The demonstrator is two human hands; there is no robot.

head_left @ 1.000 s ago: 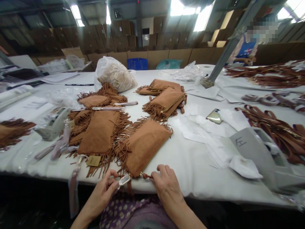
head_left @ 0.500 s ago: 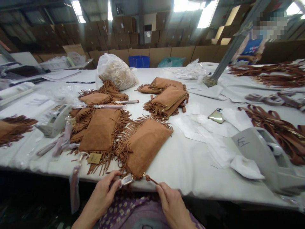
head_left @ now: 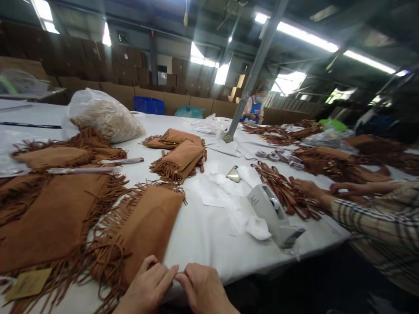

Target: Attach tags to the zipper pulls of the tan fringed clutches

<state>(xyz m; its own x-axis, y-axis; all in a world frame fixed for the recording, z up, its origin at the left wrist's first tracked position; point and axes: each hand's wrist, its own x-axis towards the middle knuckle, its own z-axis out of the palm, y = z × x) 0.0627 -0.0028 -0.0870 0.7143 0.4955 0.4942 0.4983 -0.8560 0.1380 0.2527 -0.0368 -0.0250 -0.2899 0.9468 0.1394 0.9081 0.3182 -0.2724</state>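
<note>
A tan suede pouch with fringe [head_left: 140,231] lies at the table's near edge. My left hand [head_left: 147,290] and my right hand [head_left: 203,290] meet fingertip to fingertip at the pouch's near corner, fingers curled and pressed together. What they pinch is hidden under the fingers. A larger fringed pouch [head_left: 49,218] with a paper tag [head_left: 28,283] lies to the left.
More fringed pouches [head_left: 178,157] and a clear bag of filler [head_left: 104,115] sit further back on the white table [head_left: 203,231]. A grey tape dispenser [head_left: 271,213], a phone [head_left: 234,173] and white papers lie mid-table. A co-worker's hands [head_left: 307,188] in a plaid sleeve handle brown straps at right.
The camera has swung right and closer, bringing a co-worker at right into view. My two hands have come together at the pouch's near corner; the clear tag in my left fingers is no longer visible.
</note>
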